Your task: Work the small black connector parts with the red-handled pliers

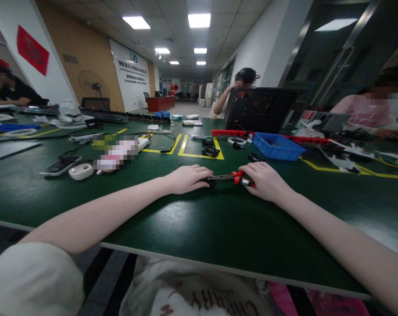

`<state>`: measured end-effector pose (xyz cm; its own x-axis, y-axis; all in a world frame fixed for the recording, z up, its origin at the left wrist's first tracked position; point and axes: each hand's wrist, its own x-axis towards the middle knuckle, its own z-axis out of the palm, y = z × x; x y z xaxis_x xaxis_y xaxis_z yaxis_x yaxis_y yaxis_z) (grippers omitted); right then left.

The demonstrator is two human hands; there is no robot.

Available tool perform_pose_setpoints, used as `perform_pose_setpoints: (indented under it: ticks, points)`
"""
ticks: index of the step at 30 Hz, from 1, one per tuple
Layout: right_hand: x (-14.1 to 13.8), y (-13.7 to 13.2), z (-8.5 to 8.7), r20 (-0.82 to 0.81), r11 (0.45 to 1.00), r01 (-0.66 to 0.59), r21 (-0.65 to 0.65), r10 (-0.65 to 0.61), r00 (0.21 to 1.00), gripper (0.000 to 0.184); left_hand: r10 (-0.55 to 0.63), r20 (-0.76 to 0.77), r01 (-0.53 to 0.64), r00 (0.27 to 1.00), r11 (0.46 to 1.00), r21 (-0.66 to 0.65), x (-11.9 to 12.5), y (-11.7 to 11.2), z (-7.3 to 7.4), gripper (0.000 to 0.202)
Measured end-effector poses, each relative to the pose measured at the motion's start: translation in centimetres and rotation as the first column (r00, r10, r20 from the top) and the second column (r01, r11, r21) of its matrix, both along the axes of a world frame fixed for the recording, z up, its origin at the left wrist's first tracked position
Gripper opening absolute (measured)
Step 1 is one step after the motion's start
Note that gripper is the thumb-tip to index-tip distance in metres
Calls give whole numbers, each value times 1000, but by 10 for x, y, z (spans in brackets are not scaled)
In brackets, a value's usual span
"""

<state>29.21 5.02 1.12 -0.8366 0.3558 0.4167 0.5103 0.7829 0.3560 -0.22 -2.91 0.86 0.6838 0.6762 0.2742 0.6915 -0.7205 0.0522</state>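
Observation:
My right hand (263, 180) is closed around the handles of red-handled long-nose pliers (236, 177), whose jaws point left. Between the fingers of my left hand (189, 179) is a small black part (212, 181), just above the green tabletop. The plier tips meet this part; whether they grip it I cannot tell. My left fingers cover much of the part. Beyond my hands, a pile of similar black parts (210, 151) lies within a yellow-taped rectangle (201, 156).
A blue bin (277, 147) stands right of the pile, with a large black monitor-like panel (258, 109) behind it. To the left lie a phone (62, 166), a white rounded case (81, 171) and cables. Other people sit across the table and at both sides.

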Motion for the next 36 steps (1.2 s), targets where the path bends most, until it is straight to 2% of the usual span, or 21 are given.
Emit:
perform_pose_setpoints:
  ticks: [5, 19, 25, 36]
  points:
    - [1, 0, -2, -20, 996, 23, -85, -25, 999, 30, 11, 38, -10, 999, 1000, -30, 0, 0, 0, 35]
    - [2, -1, -2, -55, 993, 3, -120, -10, 998, 28, 38, 43, -36, 998, 999, -30, 2, -2, 2, 33]
    - [0, -6, 1, -103, 984, -30, -178, 12, 995, 42, 60, 71, -57, 996, 997, -50, 2, -2, 2, 32]
    - [1, -10, 5, -126, 981, -35, -190, 11, 992, 47, 4, 84, -2, 996, 1000, -21, 4, -3, 3, 32]
